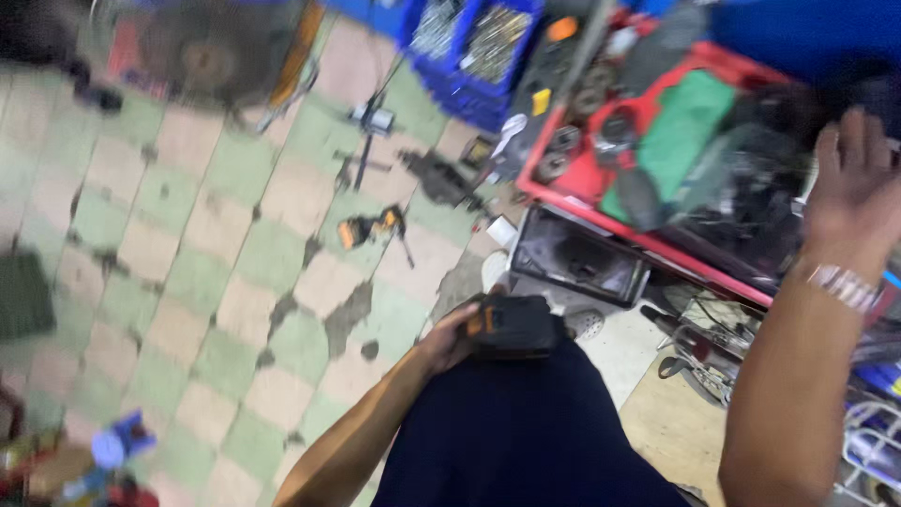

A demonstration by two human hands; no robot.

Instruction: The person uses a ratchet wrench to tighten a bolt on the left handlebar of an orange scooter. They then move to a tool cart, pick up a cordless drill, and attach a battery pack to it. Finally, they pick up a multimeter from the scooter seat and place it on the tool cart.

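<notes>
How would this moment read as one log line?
left hand: holds black tool on lap | right hand: raised, open, near red tray | floor: tiled, scattered tools

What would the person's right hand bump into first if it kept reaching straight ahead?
Probably the dark, blurred clutter heaped in the red tray. The right hand points up toward it, fingers spread, but motion blur hides the depth between them.

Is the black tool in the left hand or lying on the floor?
In hand: the left hand grips the black tool against the person's dark-clothed lap, off the tiled floor.
</notes>
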